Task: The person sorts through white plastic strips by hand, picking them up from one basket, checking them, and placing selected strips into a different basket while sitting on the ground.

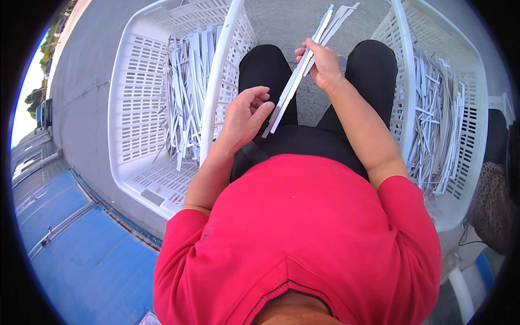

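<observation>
My right hand (pixel 324 66) is closed around a small bundle of long, thin, flat white and grey strips (pixel 292 89). The bundle slants over my lap, its upper end fanned out beyond my fingers and its lower end near my waist. Just left of that lower end is my left hand (pixel 246 115), its fingers loosely curled and the thumb apart, with nothing seen in it. A white plastic basket (pixel 143 70) on my left holds many loose strips (pixel 189 86). Another white basket (pixel 449 38) on my right holds a tangled heap of similar strips (pixel 433 119).
My knees in black trousers (pixel 265 70) are between the two baskets, over grey concrete floor (pixel 292 21). Blue panels (pixel 103 254) lie at the lower left. Brown patterned fabric (pixel 490 200) and a white tube (pixel 460 295) are at the far right.
</observation>
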Tool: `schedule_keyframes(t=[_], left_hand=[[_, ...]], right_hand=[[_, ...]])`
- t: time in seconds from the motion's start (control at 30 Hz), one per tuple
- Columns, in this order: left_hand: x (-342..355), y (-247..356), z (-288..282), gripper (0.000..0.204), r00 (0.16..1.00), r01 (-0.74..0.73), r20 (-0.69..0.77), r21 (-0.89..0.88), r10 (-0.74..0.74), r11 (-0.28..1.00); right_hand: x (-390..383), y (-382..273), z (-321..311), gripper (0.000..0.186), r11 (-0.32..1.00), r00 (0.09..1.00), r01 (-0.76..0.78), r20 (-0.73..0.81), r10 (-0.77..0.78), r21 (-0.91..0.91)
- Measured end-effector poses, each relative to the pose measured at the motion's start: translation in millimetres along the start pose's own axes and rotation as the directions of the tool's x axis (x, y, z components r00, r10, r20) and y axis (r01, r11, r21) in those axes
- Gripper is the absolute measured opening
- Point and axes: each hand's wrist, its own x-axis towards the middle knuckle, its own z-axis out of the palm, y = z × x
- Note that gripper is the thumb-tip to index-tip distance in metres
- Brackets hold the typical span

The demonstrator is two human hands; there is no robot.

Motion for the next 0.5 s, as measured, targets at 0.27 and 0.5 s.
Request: schedule_keyframes(t=[0.27,0.5], left_hand=[[-2,-1,19,0.021,0.967,0.237,0.121,-0.097,-0.225,0.967],[4,-10,6,0.015,0.953,0.295,0.045,-0.369,-0.300,0.881]], right_hand=[[-3,0,1,0.021,1.000,1.000,0.021,0.019,-0.021,-0.021],[-8,-3,2,0.022,0.999,0.994,0.024,0.105,-0.021,-0.027]])
